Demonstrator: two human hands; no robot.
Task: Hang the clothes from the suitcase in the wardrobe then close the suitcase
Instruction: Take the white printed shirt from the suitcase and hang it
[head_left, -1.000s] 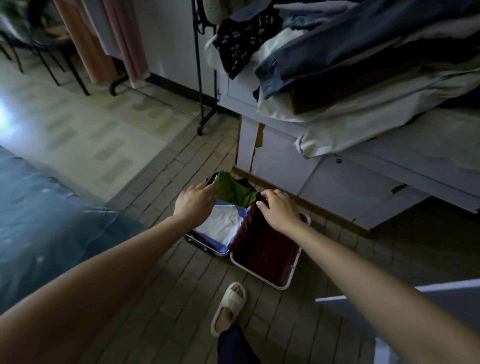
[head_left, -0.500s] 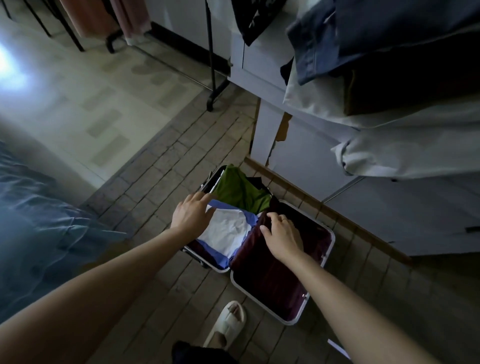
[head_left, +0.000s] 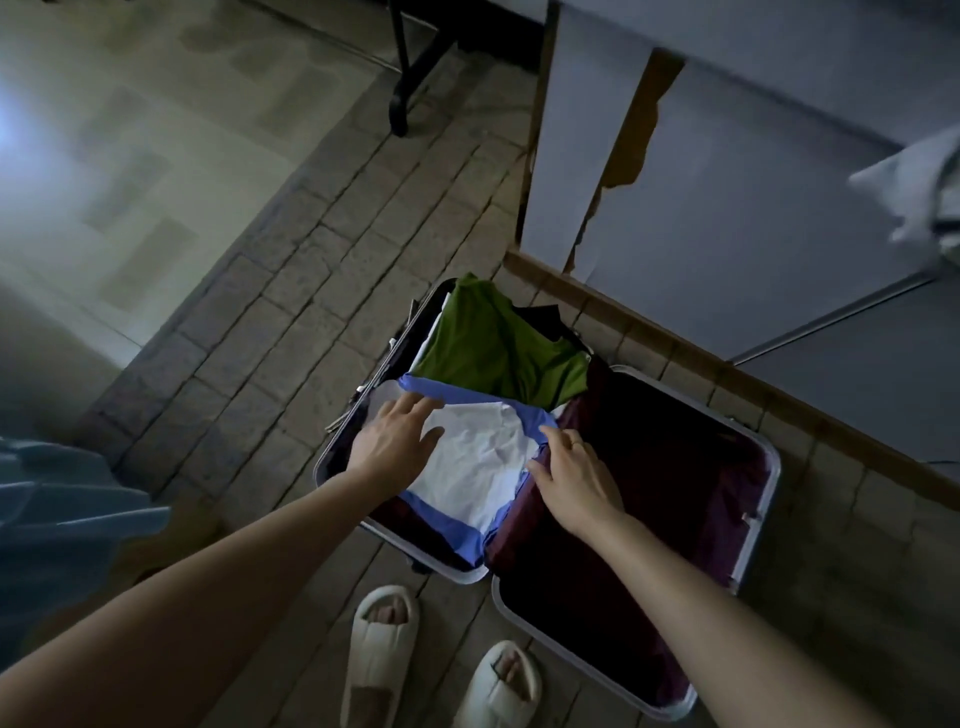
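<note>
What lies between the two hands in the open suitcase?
Head view: crumpled white garment atop folded blue garment lies between left hand and right hand.

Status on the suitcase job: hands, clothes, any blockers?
Left hand flat on the white garment. Right hand gripping its blue edge. Suitcase open, green garment inside. Nothing in the way.

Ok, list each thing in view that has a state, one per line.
suitcase: open flat on the floor, still holding clothes
white and blue garment: folded, on top in the left half
green garment: folded, in the far end of the left half
right half of the suitcase: empty
left hand: flat on the white and blue garment
right hand: gripping that garment's edge
slippers: worn
</note>
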